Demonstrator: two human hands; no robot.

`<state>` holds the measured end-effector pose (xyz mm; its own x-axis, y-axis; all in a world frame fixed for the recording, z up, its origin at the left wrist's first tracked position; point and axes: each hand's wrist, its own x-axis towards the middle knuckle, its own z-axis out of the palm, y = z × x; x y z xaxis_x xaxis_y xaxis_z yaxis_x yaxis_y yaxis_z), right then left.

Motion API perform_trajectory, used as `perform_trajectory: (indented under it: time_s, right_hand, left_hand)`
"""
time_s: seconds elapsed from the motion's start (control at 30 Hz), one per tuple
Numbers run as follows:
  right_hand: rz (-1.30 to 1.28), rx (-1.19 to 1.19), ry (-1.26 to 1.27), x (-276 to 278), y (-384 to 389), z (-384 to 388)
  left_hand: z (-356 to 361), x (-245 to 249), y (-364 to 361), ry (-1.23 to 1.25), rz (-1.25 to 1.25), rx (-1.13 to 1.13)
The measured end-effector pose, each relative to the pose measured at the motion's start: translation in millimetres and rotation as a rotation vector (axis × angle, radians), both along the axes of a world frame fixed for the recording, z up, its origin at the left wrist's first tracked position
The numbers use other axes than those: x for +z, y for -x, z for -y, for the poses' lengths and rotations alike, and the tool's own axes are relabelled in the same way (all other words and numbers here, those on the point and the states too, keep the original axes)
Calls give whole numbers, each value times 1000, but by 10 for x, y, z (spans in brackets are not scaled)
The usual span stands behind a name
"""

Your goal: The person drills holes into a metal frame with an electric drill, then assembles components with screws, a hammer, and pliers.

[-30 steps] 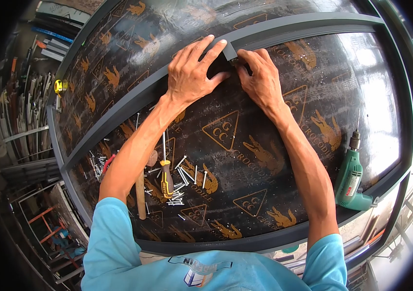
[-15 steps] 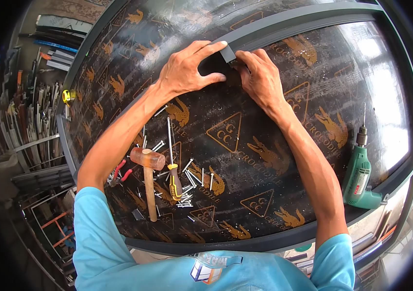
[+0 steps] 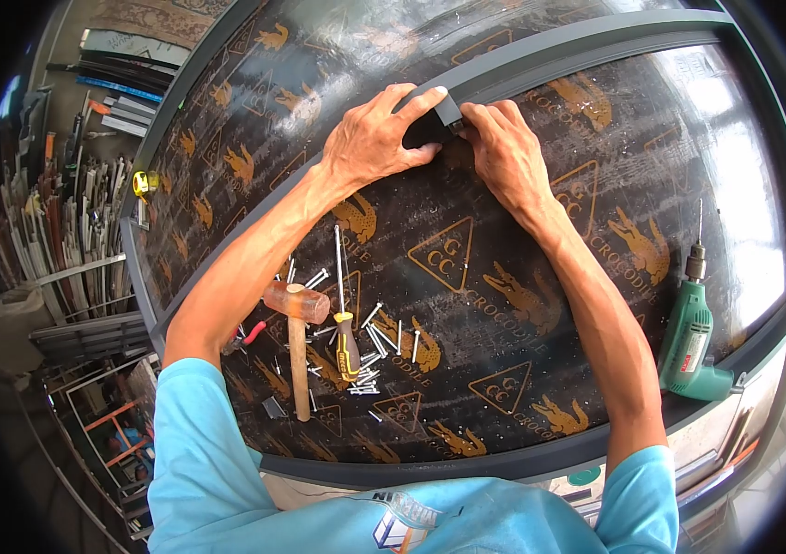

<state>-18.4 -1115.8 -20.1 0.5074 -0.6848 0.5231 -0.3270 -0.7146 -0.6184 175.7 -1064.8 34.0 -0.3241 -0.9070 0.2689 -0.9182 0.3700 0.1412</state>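
My left hand (image 3: 376,138) is wrapped round a dark grey metal frame profile (image 3: 449,111) near its squared end, with forefinger on top and thumb below. Close against that end, my right hand (image 3: 507,148) has its fingers pinched together; what is in them, if anything, is hidden. A long grey frame bar (image 3: 587,48) curves away from this spot toward the upper right. Nearer my body lie a mallet (image 3: 297,305) with a wooden handle, a yellow-and-black screwdriver (image 3: 347,346) and several loose screws (image 3: 376,342).
A green power drill (image 3: 689,342) lies at the right edge of the black printed board (image 3: 467,369). Red-handled pliers (image 3: 254,332) are partly behind my left forearm. A yellow tape measure (image 3: 144,183) sits at the left edge. Metal offcuts (image 3: 88,240) stand beyond it.
The view has shifted slightly, so most things appear a little further right. Both hands stay at the profile's end, with little visible change in their grip.
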Motion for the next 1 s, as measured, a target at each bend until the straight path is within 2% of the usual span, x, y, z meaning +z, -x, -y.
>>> perform_trajectory:
  time_s: [0.13,0.17,0.2,0.27,0.3,0.33,0.53,0.63,0.7,0.77,1.0]
  right_hand:
    - [-25,-2,-7,-17,-30,10]
    - [66,9,50,-37,-55,26]
    - [-1,9,25,26,-17,-3]
    - [-46,-33,73,60,36,-15]
    - [43,-72,176,-42,-25,3]
    - [-4,19,62,-27,-27,17]
    - [-2,-18,55,83,19,-18]
    - [-17,-11,52,83,33,-25]
    - [-6,-14,61,101,45,-14]
    - [100,4,-2,70,34,5]
    - [87,13,-29,23,12,42]
  left_hand:
    - [-42,30,-33,-47,9,45]
    - [-19,17,-13,-67,6,46]
    - [7,18,-7,-84,-33,50]
    - [20,13,19,-48,-66,27]
    - [31,-29,-4,-54,-95,14]
    - [35,-89,-68,-6,-67,-8]
    - [3,-87,2,-13,-39,31]
    - [-10,-126,52,113,57,30]
    - [-47,-159,158,231,102,104]
    - [-67,-145,166,225,100,124]
    - [-43,-72,196,169,67,154]
